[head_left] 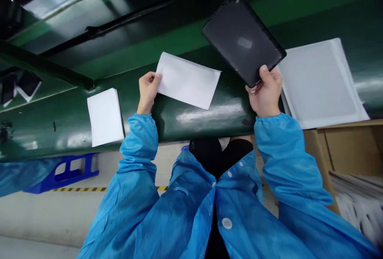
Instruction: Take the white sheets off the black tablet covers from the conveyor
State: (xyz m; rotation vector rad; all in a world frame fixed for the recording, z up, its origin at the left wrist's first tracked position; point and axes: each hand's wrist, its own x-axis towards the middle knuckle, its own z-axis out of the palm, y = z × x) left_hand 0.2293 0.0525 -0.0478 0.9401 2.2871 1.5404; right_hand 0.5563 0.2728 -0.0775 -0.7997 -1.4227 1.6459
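Observation:
Between thumb and fingers, my left hand (149, 89) pinches the left edge of a white paper sheet (188, 81), which is held over the green bench. My right hand (267, 91) grips the lower corner of a black tablet-like panel (243, 39), thumb on its face. A small pale oblong mark sits near the panel's middle, and it is tilted up to the left. Right of that hand lies a flat white padded sleeve or pouch (321, 83). To the left of my left hand, a small stack of white paper (105, 117) rests on the bench.
The green bench surface (143, 67) runs across the view, with a raised bar behind. Dark flat devices (28, 85) lie at far left. Below stand a blue plastic stool (73, 171) and, at right, a cardboard box (350, 147) holding several thin white items.

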